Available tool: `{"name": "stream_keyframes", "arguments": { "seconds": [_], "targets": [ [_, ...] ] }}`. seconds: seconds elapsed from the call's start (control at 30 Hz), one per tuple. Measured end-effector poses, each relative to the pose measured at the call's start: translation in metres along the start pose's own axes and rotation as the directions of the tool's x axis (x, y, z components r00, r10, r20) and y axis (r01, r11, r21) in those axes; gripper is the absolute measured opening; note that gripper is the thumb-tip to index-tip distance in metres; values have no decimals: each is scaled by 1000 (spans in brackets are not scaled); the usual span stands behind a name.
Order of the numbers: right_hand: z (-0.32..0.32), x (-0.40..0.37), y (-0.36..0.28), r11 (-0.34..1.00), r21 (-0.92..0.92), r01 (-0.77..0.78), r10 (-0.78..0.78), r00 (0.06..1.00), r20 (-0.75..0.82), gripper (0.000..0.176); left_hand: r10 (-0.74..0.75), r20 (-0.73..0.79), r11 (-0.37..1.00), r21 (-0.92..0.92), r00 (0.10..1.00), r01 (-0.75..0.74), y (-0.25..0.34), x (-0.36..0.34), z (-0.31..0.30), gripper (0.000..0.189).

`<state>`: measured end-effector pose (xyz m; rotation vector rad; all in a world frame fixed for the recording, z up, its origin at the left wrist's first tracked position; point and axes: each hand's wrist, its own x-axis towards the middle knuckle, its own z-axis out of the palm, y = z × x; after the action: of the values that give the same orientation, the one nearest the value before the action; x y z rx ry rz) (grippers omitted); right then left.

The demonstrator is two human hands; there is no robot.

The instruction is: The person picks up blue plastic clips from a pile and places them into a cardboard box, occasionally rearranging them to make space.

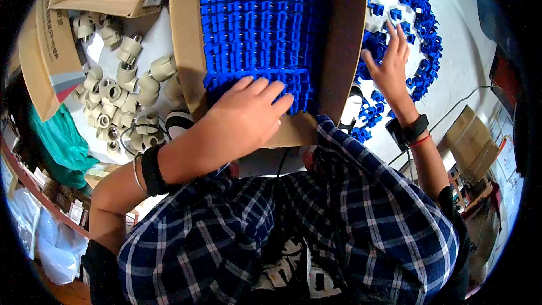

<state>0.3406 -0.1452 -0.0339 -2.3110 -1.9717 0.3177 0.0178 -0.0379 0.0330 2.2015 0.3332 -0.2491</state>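
Observation:
A tall cardboard box (188,39) stands open in front of me, with rows of blue plastic pieces (254,28) packed upright inside. My left hand (248,113) reaches over the near edge, its fingers bent over the nearest blue row; whatever lies under the fingertips is hidden. To the right of the box, my right hand (389,65) is above loose blue pieces (426,34) scattered on the white floor, fingers spread, nothing held.
Beige pipe fittings (124,96) lie in a heap left of the box. Cardboard flaps (56,51) and a green bag (62,141) are farther left. Another cardboard box (471,141) and a black cable (457,103) lie at right.

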Motion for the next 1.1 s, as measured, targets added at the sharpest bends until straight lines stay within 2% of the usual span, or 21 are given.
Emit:
{"name": "stream_keyframes", "arguments": {
  "seconds": [0.03,0.13,0.17,0.23,0.3,0.37,0.4,0.47,0.5,0.57,0.7,0.87,0.93,0.97,1.03,1.1],
  "targets": [
    [5,-7,6,1000,21,2,-2,999,41,77,3,4,1000,1,1000,-3,-6,4,5,46],
    [6,-15,7,997,55,-47,44,998,55,77,-56,-138,995,-91,989,44,-24,13,24,53],
    [4,-15,5,991,93,-93,87,994,70,76,-54,-136,995,-92,989,42,-28,13,27,53],
    [-4,-11,-1,994,76,-73,70,996,46,69,-159,-168,982,-128,973,139,-29,15,28,55],
    [-7,-7,-2,990,100,-99,89,991,102,63,-152,-154,983,-129,976,133,-29,16,26,57],
    [-10,-2,-2,987,126,-98,86,992,95,58,-35,-118,999,-33,992,31,-28,17,26,59],
    [-9,1,0,985,140,-102,84,988,128,57,-35,-118,999,-34,992,31,-26,17,27,59],
    [-8,4,5,983,152,-104,79,984,162,57,66,-45,991,118,997,-60,-20,16,33,58],
    [-7,5,6,981,157,-112,84,981,172,56,65,-47,992,116,997,-59,-17,15,35,58],
    [-5,7,6,979,163,-119,88,979,182,55,78,-52,972,227,996,-64,-12,15,42,58],
    [-6,8,-2,980,156,-121,95,982,166,50,48,-79,973,231,996,-28,-9,14,47,56],
    [-7,10,-10,979,165,-118,96,986,136,40,42,-68,983,179,997,-29,-11,14,46,54],
    [-7,10,-11,928,333,-170,130,982,141,36,44,-63,987,154,997,-34,-10,15,46,54],
    [-6,10,-9,927,333,-171,131,981,141,36,43,-75,992,120,996,-34,-10,16,45,54],
    [-3,11,-5,850,444,-282,216,957,194,33,43,-85,996,85,995,-36,-9,17,44,53],
    [-2,12,-5,850,443,-286,223,956,188,32,7,-124,1000,25,992,-4,-8,18,43,55]
  ]
}}
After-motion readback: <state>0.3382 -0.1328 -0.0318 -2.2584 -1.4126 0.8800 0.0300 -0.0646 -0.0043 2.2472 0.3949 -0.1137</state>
